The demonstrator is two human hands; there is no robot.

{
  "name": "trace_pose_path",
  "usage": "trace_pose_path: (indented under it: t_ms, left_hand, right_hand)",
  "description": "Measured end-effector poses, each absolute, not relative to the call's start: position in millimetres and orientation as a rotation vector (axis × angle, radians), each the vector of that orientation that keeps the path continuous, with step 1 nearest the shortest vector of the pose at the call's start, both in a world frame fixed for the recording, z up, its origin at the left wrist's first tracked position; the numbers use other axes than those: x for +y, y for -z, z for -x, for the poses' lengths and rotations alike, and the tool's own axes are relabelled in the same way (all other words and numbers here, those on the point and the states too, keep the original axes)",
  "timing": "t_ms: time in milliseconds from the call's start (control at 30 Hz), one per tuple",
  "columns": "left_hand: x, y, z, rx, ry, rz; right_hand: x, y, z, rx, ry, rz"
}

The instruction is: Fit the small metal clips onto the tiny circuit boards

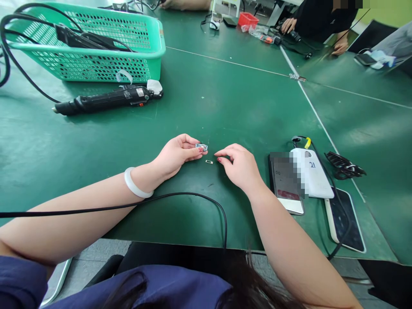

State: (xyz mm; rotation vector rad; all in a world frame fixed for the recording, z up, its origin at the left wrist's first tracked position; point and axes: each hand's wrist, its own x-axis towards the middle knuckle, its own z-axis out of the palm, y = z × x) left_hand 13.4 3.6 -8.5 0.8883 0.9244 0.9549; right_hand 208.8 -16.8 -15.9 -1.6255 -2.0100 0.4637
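Note:
Between the thumb and fingers of my left hand (175, 156) is a small pale-blue and silvery rectangular part (201, 147), too small to identify. A tiny flat rectangular piece (209, 162) with a light rim and dark centre lies on the green table (193, 116), just below the held part. To the right of that piece is my right hand (240, 165). Its thumb and index finger point left with a gap between them, and nothing shows in them. A white band circles my left wrist.
A black electric screwdriver (109, 98) lies before a green plastic basket (96, 64) with cables. A black cable (180, 194) crosses my left forearm. At right are phones (346, 219), a white device marked 21 (312, 174) and a coiled cable (344, 165). Other people's hands (289, 25) are across the table.

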Motion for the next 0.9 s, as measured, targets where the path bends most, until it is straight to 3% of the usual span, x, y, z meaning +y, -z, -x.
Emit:
trace_pose_path:
  t_ms: [233, 467, 900]
  left_hand:
    - [4, 11, -14, 0.927, -0.937, -0.927]
    - [0, 8, -17, 0.984, -0.880, -1.069]
    - [-2, 8, -16, 1.090, -0.875, -1.255]
  right_hand:
    - [-16, 16, -215, -2.052, -0.472, 1.668]
    - [-27, 9, -198, -1.924, -0.236, 1.389]
    - [-30, 14, -190, -2.175, 0.255, 1.151]
